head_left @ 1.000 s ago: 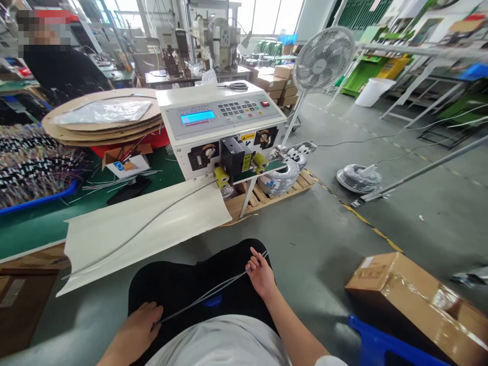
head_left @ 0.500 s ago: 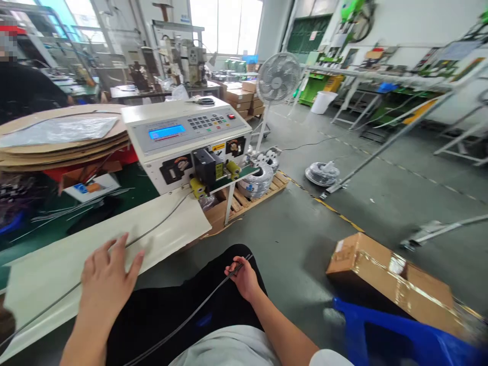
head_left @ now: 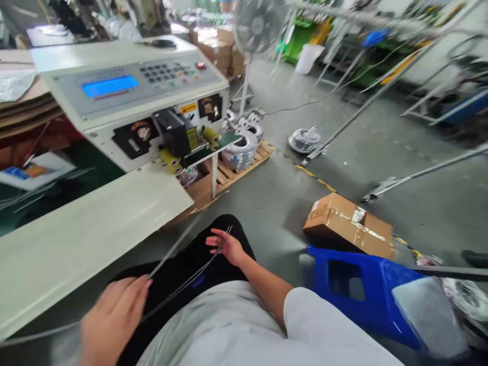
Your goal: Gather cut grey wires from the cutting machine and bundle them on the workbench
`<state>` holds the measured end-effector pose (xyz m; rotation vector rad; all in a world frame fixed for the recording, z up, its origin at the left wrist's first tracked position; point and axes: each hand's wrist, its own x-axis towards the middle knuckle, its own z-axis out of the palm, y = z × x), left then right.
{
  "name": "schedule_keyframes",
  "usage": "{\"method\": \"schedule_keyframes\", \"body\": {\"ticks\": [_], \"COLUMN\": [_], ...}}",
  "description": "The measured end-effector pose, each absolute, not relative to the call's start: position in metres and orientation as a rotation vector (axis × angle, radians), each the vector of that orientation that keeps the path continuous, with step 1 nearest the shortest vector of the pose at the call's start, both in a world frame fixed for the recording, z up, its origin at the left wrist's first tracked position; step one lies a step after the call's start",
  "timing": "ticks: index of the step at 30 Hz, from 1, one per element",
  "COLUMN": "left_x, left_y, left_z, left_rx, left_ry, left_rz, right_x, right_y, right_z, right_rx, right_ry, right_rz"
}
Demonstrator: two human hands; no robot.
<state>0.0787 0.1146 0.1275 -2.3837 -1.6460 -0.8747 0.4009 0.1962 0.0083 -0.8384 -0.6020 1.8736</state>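
My left hand, smeared by motion, pinches a thin grey cable. One end of that cable points up and right over my dark-trousered lap, and the rest trails off to the lower left. On my right thigh, my right hand has its fingers loosened and partly stretched out. Several grey cables lie across its palm, their tips sticking up past the hand and their lengths running down over my lap. Ahead stands a cable cutting and stripping machine with a lit blue display and yellow rollers; a pale sheet-like tray extends from its front.
A taped cardboard box and a blue plastic stool are on the floor at my right. Wrapped cable coils sit on a wooden pallet behind the machine. A standing fan and a slanting metal pole are farther back.
My left hand has left the tray and come back toward my lap, drawing the cable away from the machine's rollers. My right hand's fingers have loosened. The view has turned downward and right.
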Motion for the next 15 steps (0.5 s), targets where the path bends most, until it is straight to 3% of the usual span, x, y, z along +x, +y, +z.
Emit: {"method": "schedule_keyframes", "body": {"ticks": [7,15], "left_x": [0.157,0.16], "left_y": [0.09,0.086], "left_z": [0.065,0.051], "left_rx": [-2.618,-2.732], "left_ry": [-1.921,-2.247], "left_rz": [-0.655,-0.682], "right_x": [0.4,0.392], "right_y": [0.194,0.194], "right_z": [0.008,0.005], "right_rx": [-0.869,-0.822], "right_ry": [-0.486,-0.41], "right_rz": [1.836,1.801]}}
